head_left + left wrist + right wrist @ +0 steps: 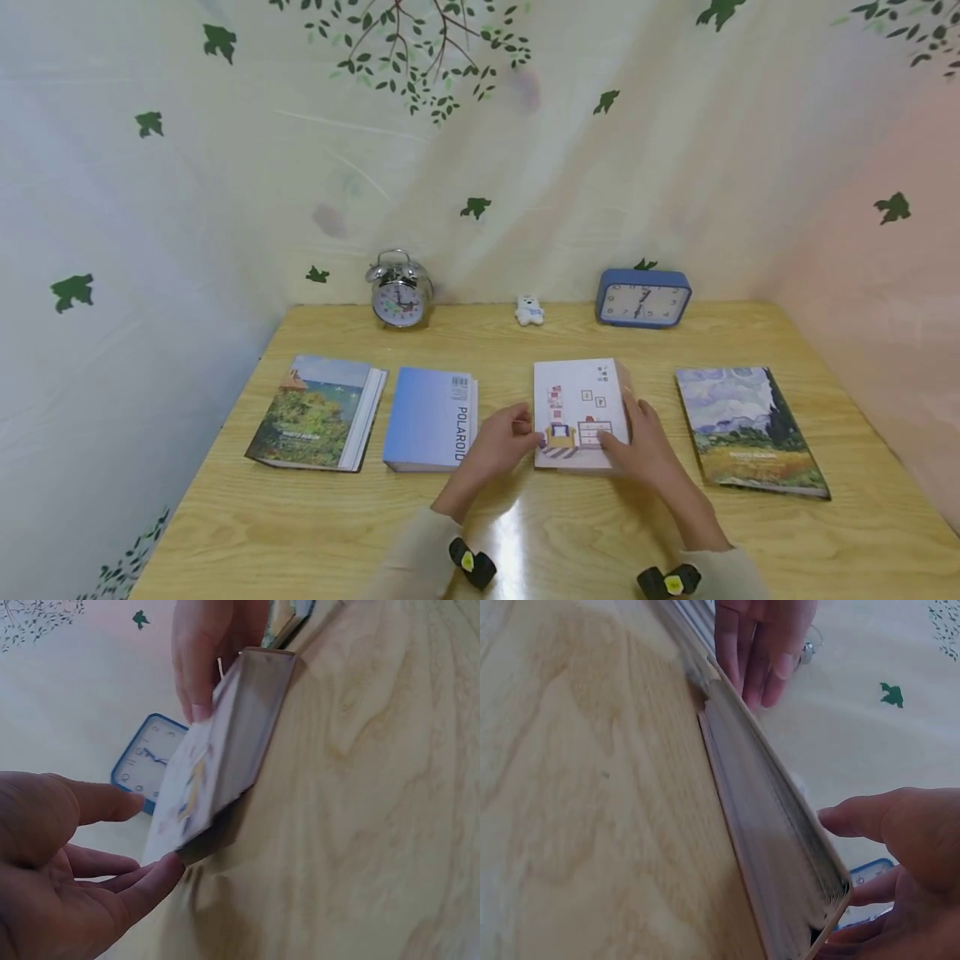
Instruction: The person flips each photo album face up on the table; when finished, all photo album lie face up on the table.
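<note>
A thick white photo album with drawn furniture on its cover lies between my two hands. My right hand grips its right side, thumb on the cover and the other fingers along the spine. In the right wrist view its stacked pages show between the covers. My left hand is at the opposite edge; the left wrist view shows its fingertips right at the cover's corner, with the thumb held apart. A blue Polaroid album lies just left of that hand.
A landscape-covered album lies at far left, and another painted-cover album at right. Along the back of the wooden table stand a silver alarm clock, a small white bear figure and a blue clock, before a leaf-printed curtain.
</note>
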### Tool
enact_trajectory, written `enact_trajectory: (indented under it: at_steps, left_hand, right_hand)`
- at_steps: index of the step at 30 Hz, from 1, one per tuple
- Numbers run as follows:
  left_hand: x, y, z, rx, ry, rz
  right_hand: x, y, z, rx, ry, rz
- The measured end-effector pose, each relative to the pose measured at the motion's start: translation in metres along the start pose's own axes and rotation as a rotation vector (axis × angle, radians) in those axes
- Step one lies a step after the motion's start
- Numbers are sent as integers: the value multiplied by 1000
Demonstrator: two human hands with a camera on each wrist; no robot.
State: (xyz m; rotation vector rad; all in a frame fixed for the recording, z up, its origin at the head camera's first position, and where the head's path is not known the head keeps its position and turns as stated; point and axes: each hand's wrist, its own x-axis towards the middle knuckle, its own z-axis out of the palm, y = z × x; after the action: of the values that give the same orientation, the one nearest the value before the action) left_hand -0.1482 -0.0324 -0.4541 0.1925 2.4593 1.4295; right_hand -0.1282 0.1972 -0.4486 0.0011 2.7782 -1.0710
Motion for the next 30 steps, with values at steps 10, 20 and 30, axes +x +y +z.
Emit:
enact_trajectory:
  at_steps: [10, 20, 30]
  left_hand:
    - [7, -1, 26, 11, 30, 26]
    - [2, 0, 30, 127, 76, 131]
    - [-7, 22, 44, 242, -2, 118]
  right_hand:
    - [-10, 18, -4, 34, 73, -28]
    - [-19, 20, -8, 323, 34, 56]
    - [-30, 11, -27, 421, 0, 118]
